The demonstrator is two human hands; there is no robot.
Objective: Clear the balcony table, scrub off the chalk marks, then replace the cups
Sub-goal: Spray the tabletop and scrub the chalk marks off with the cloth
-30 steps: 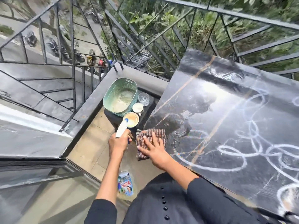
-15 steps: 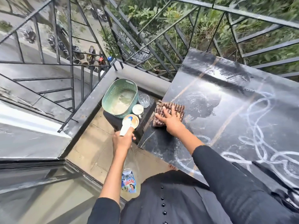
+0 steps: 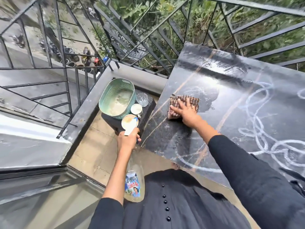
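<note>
Right hand [image 3: 185,113] flat on a cloth [image 3: 189,100], fingers straight and spread, pressing rather than gripping. Cloth brown and ribbed, lying on the black table [image 3: 231,76] close to its 9 o'clock edge, near half covered by the palm.

Left hand [image 3: 127,141] curled tight round the head of a spray bottle [image 3: 134,184], off the table at 7 o'clock from the cloth. Trigger hidden inside the fist; white nozzle overlapping a tan cup [image 3: 127,120] in this view, contact impossible to judge. Clear bottle body hanging toward 6 o'clock, label partly behind the forearm.

At 9 o'clock from the cloth, off the table: tan cup, white cup [image 3: 136,109] and a cut glass [image 3: 142,98] bunched on a dark stool [image 3: 149,111], mostly buried under them and a green basin [image 3: 105,98] of cloudy water. White cup's handle hard to make out.

White chalk loops [image 3: 257,128] from 3 to 5 o'clock of the cloth, cut off by the frame's right edge and by the black sleeve. Wet glare at 1 o'clock washing out the tabletop's far part. Black railing [image 3: 148,38] beyond, at 12 o'clock.
</note>
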